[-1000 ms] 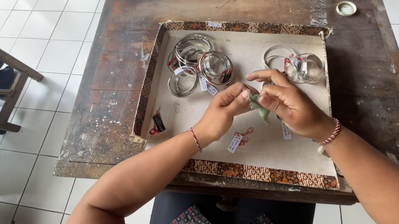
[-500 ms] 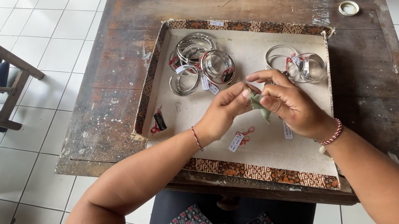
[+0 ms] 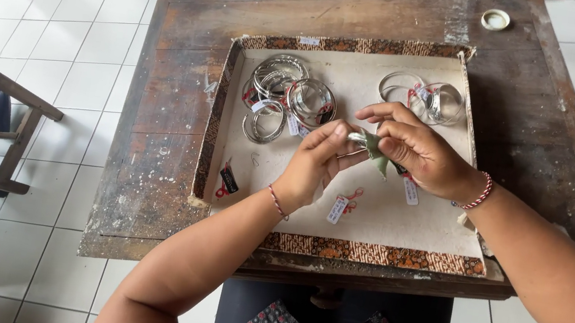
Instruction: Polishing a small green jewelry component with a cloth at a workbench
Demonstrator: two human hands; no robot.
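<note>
Head view | left hand (image 3: 314, 164) and right hand (image 3: 416, 153) pinch together on thin silver bangle (image 3: 353, 144) wrapped in green cloth (image 3: 376, 155) | white paper tags (image 3: 338, 209) just below grip, on tray (image 3: 365, 252)

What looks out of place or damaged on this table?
The wooden table is badly worn, scuffed and paint-flecked, and the shallow tray has a ragged, chipped near-left corner. Loose price tags lie scattered apart from the heaped silver bangles. Nothing is spilled.

Bare tray floor (image 3: 379, 214) lay open beneath the hands; bangle piles (image 3: 286, 96) crowded the far left, more bangles (image 3: 424, 99) far right (tags scattered near).
</note>
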